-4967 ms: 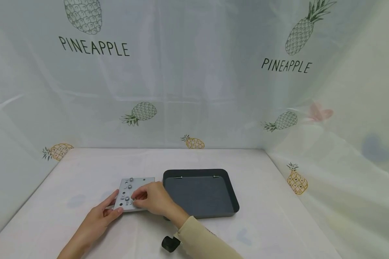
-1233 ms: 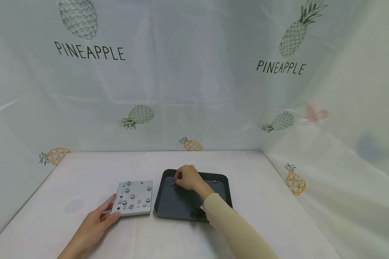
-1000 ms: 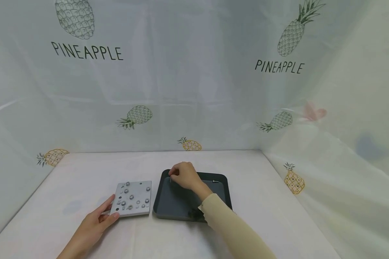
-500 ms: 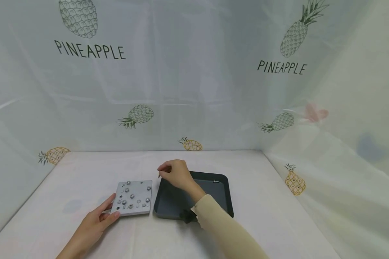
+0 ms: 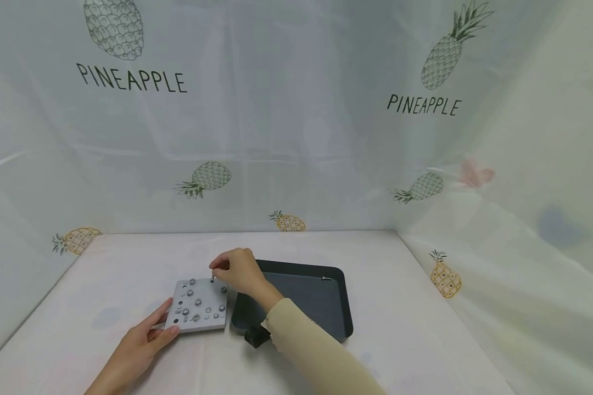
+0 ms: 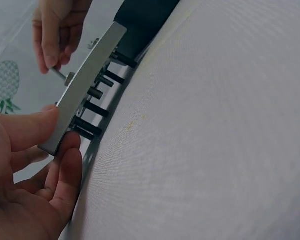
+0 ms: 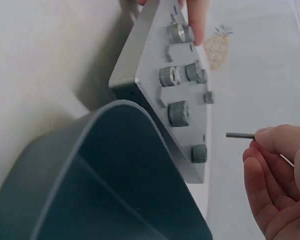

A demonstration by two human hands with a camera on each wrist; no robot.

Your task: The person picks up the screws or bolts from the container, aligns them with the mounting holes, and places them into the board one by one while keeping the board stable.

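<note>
My left hand (image 5: 139,346) grips the left edge of a grey metal plate (image 5: 208,295), thumb on top and fingers beneath. Socket-head bolts (image 7: 179,114) stand in several of its holes, and the left wrist view shows their dark shanks (image 6: 96,108) poking out of the underside, which is raised off the table. Above the plate's far right corner, my right hand (image 5: 242,271) pinches a thin screw (image 7: 240,135) between thumb and fingertips. Its shank points down toward a small hole near the far edge; its head is hidden in the fingers.
A dark grey tray (image 5: 347,310) sits right beside the plate, under my right forearm. One screw (image 5: 327,278) lies near its far right corner. A black wrist device (image 5: 257,336) hangs below the right sleeve. Pineapple-printed cloth (image 5: 296,137) walls the table's back and sides.
My right hand picked a screw from the tray's far left and carried it left, over the plate. Since the oldest frame more bolt heads show on the plate. The left hand keeps its grip.
</note>
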